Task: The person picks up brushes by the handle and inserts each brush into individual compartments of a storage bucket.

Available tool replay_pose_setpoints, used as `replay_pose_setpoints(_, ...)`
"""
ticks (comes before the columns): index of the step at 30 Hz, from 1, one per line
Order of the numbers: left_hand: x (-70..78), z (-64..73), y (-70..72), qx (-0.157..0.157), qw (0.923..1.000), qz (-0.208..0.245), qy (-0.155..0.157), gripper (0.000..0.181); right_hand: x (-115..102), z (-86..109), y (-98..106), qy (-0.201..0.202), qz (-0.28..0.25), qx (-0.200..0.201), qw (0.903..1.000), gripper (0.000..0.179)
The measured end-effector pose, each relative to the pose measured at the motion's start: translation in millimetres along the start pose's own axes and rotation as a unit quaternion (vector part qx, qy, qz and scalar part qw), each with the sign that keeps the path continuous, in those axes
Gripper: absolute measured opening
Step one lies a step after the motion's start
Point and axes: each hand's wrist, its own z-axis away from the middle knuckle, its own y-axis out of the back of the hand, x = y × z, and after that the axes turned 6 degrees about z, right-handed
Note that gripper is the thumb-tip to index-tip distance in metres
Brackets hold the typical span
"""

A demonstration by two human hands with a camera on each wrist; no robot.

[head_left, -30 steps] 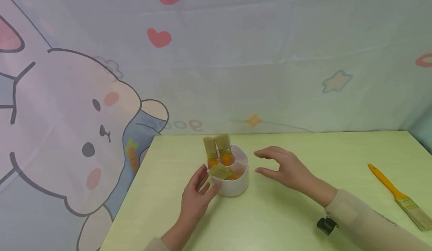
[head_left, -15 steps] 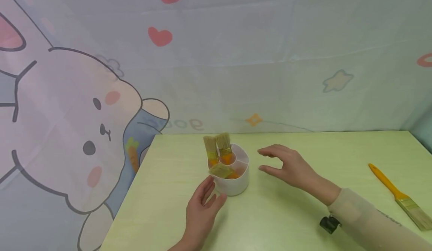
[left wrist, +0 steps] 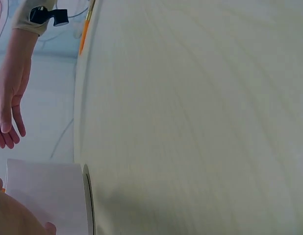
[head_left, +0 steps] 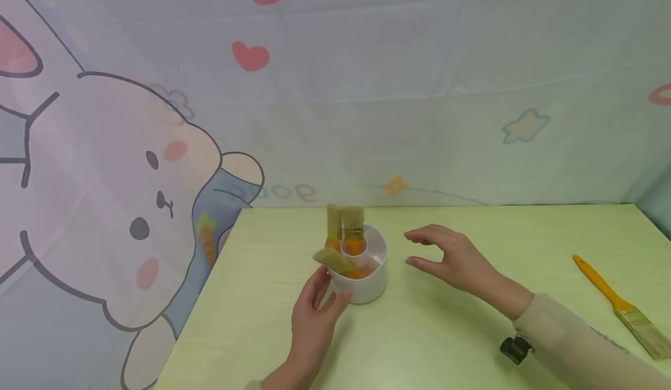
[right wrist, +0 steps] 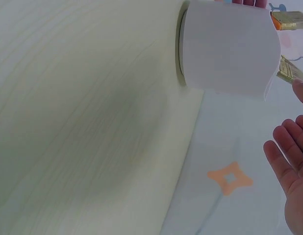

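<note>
A white round holder [head_left: 362, 288] with inner compartments stands on the table, bearing three paintbrushes bristles-up. The paintbrush [head_left: 353, 224] in its central ring is nearly upright, and another paintbrush [head_left: 334, 224] stands close behind on the left. The front paintbrush [head_left: 335, 260] leans left over the rim. My left hand [head_left: 314, 317] is at the holder's left front, fingertips at its left wall and thumb near the front wall. To the holder's right, my right hand [head_left: 453, 256] hovers apart from it, thumb and fingers spread, holding nothing. The left wrist view shows the white wall [left wrist: 48, 196] beside my left fingers.
A loose paintbrush [head_left: 618, 302] with a yellow-orange handle lies at the table's right. Behind the pale green table [head_left: 445, 349] hangs a printed cloth [head_left: 367, 87] with a rabbit and hearts. A small black device [head_left: 516, 349] sits at my right sleeve.
The holder has turned clockwise as seen from above: the rear brush swung right, the front one left. My left hand drew back, then returned to its side. My right hand shifted slightly right.
</note>
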Motion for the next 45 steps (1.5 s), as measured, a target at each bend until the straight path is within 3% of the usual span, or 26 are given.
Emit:
replay_pose_setpoints(13,-4.4,-13.3,1.1,0.006,0.9993,0.028,-0.023,0.075,4.0,3.3,4.1,-0.023,-0.005,-0.012,0.9997,0.047)
replay_pose_setpoints(20,-0.8,-2.3,1.0,0.021,0.9997,0.013,-0.001,0.080,7.3,5.3,10.4,-0.036,0.008,-0.017,0.9992,0.046)
replay_pose_setpoints(25,3.2,9.5,-2.0,0.013,0.9996,0.014,0.023,0.077,9.2,7.7,16.5,-0.059,0.009,-0.029,0.9978,0.044)
replay_pose_setpoints(31,3.4,16.3,-7.4,0.003,0.9996,0.015,0.023,0.073,13.7,11.3,21.8,-0.072,0.021,-0.038,0.9964,0.044)
replay_pose_setpoints(45,-5.3,2.2,-11.8,0.020,0.9996,0.015,-0.011,0.079,23.6,24.8,45.4,-0.106,0.030,-0.101,0.9889,0.055)
